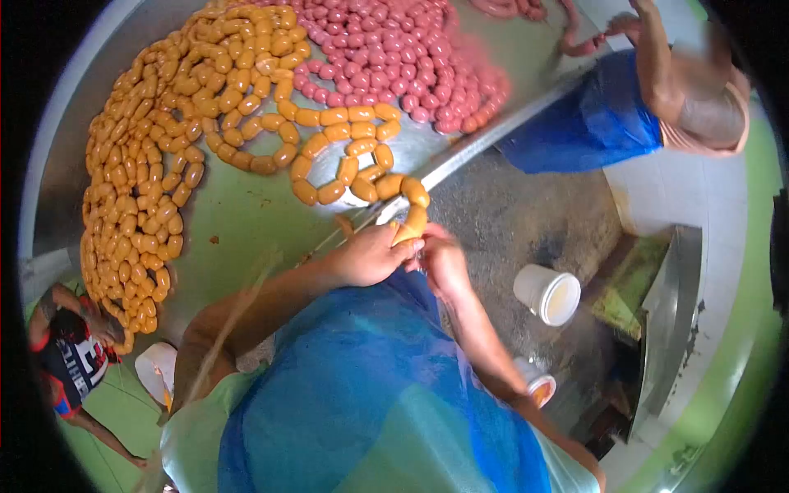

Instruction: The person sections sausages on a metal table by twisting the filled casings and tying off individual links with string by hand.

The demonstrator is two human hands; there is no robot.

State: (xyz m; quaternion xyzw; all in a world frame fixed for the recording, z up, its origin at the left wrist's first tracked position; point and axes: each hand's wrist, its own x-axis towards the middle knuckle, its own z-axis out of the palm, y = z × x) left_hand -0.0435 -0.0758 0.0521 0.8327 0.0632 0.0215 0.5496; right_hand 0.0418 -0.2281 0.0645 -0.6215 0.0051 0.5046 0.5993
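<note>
A chain of orange-brown sausages (389,186) runs from the metal table over its edge to my hands. My left hand (370,255) is closed round the last link, a bent orange sausage (413,220), with thumb and fingers near its lower end. Close beside it, my right hand (442,259) has its fingers curled in by the same end; what they pinch is hidden. Both hands are just above my blue apron (353,370), at the table's edge. Thin pale strands (234,324) hang blurred across my left forearm.
Orange sausages (136,189) and pink sausages (386,49) cover much of the metal table (246,218). A person in a blue apron (583,119) works at right; another person (78,353) is at lower left. White buckets (530,283) stand on the floor.
</note>
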